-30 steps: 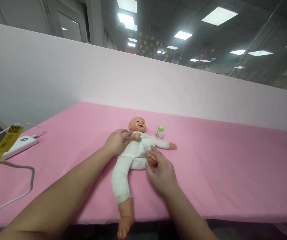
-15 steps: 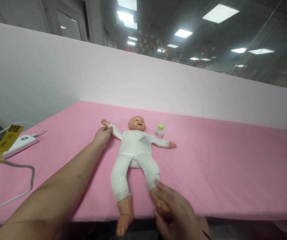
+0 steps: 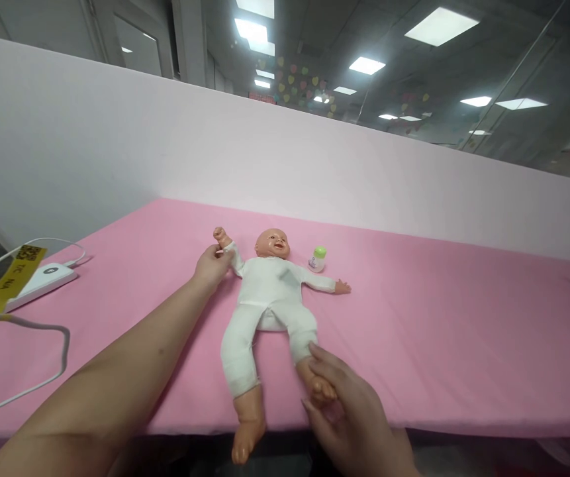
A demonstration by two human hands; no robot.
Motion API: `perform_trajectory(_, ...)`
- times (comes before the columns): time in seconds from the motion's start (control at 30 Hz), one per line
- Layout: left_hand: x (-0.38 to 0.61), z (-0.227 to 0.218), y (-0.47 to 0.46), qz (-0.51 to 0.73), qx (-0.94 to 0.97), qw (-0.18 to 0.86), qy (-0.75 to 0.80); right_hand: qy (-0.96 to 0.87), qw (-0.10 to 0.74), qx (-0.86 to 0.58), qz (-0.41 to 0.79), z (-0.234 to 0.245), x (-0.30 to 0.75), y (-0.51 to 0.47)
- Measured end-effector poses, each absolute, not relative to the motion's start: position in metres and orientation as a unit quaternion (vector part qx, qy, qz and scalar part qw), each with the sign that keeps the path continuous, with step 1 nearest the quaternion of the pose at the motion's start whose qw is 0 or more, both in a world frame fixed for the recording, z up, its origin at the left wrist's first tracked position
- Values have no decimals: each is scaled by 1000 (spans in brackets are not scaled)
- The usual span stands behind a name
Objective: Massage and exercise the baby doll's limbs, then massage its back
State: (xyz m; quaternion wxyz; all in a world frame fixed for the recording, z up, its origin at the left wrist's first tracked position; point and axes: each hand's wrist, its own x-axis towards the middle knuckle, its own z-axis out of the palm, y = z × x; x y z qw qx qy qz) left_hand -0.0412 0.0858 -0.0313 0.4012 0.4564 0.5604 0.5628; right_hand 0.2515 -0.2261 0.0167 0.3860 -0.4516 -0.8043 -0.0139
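A baby doll (image 3: 273, 285) in a white cloth suit lies on its back, face up, its feet toward me and one foot hanging past the table edge. My left hand (image 3: 213, 265) is closed on the doll's raised arm near the wrist, at the left. At the lower right, my right hand (image 3: 357, 404) curves round the doll's other foot, fingers along the ankle and thumb beneath. Beyond the doll's outstretched arm stands a small clear bottle with a green cap (image 3: 318, 259).
Pink cloth covers the table (image 3: 443, 331). A white power strip (image 3: 49, 281) with a yellow tag (image 3: 16, 278) and a white cable (image 3: 63, 351) lies at the left. A low white partition (image 3: 314, 165) runs along the back.
My left hand has lifted the doll's arm and moved it inward, toward the doll's head. My right hand stays at the foot, and the bottle has not moved.
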Motion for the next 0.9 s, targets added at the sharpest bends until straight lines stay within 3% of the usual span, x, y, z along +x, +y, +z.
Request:
perform_trajectory(0.17,-19,-20,61,508,620,305,515,-776,428,-462,-29,26,242,-192)
perform_trajectory(0.33,-6,-12,41,349,806,85,470,-772,413,-483,24,13,234,-148)
perform_trajectory(0.43,-5,-10,37,294,839,28,456,-766,404,-497,56,5,232,-134)
perform_trajectory(0.6,-7,-9,39,321,823,57,465,-771,412,-483,55,4,235,-139)
perform_trajectory(0.9,-40,-27,75,470,585,243,615,-774,412,-481,-2,16,250,-211)
